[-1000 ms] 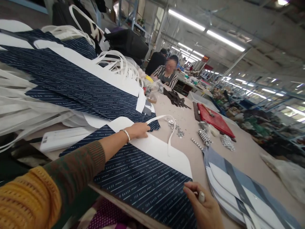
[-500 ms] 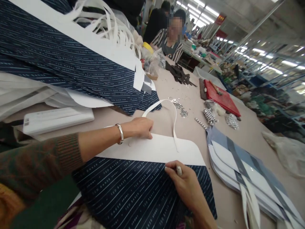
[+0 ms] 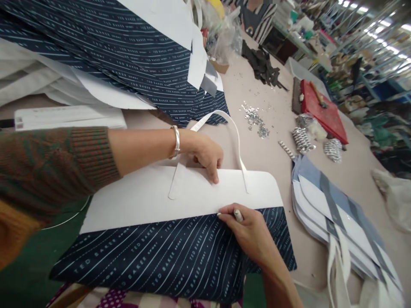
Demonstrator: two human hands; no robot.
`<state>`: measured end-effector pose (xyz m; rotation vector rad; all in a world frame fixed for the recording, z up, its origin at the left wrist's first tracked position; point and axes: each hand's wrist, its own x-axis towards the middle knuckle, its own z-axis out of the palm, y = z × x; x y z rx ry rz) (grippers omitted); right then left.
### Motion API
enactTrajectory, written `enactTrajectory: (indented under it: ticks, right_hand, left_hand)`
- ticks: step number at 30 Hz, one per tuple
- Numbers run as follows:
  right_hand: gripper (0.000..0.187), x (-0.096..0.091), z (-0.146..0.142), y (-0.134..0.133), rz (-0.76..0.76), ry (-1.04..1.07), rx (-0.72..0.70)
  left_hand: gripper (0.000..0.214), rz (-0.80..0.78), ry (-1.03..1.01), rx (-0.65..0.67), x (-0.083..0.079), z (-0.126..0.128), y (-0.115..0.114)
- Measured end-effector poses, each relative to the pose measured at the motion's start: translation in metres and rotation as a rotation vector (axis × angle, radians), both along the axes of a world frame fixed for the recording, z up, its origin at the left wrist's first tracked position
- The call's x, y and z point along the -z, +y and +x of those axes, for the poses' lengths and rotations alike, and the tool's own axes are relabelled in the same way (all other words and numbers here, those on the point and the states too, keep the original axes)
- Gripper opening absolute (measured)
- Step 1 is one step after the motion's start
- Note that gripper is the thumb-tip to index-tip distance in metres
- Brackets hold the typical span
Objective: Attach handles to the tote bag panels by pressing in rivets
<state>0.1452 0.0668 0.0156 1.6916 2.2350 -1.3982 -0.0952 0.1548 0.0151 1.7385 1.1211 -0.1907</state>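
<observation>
A flat navy striped paper bag [image 3: 167, 252] with a white top band [image 3: 154, 201] and a white ribbon handle [image 3: 231, 132] lies on the table in front of me. My left hand [image 3: 207, 156], silver bangle on the wrist, presses curled fingers on the white band between the handle's ends. My right hand [image 3: 247, 231] rests on the bag at the edge of the white band, fingers closed on a small pen-like tool [image 3: 238, 215].
A big stack of navy bags [image 3: 105, 55] lies at the upper left, a white box [image 3: 67, 117] beside it. Grey-blue bags [image 3: 340, 218] pile up on the right. Metal bits [image 3: 255, 119], a red tray [image 3: 323, 111] and dark scraps [image 3: 261, 66] sit farther back.
I have pulled the bag closer toward me. My left hand slid down onto the white band, and my right hand came up to the band's lower edge.
</observation>
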Motion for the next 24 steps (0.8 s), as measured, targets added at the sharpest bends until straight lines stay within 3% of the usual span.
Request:
enactTrajectory:
  ticks: [3, 10, 20, 24]
  right_hand:
    - [0.016, -0.002, 0.000, -0.001, 0.004, 0.013, -0.014]
    - [0.016, 0.000, 0.001, -0.004, 0.048, 0.028, -0.069]
    - [0.013, 0.006, -0.001, -0.007, 0.134, 0.057, -0.209]
    - [0.008, 0.007, -0.001, -0.008, 0.154, -0.002, -0.193]
  left_hand:
    - [0.034, -0.201, -0.102, 0.070, 0.008, 0.000, 0.004]
    - [0.030, -0.518, -0.334, -0.012, 0.025, 0.004, 0.002]
    - [0.032, -0.560, -0.384, -0.008, 0.032, 0.013, -0.004]
    - [0.030, -0.610, -0.387, -0.016, 0.034, 0.016, -0.008]
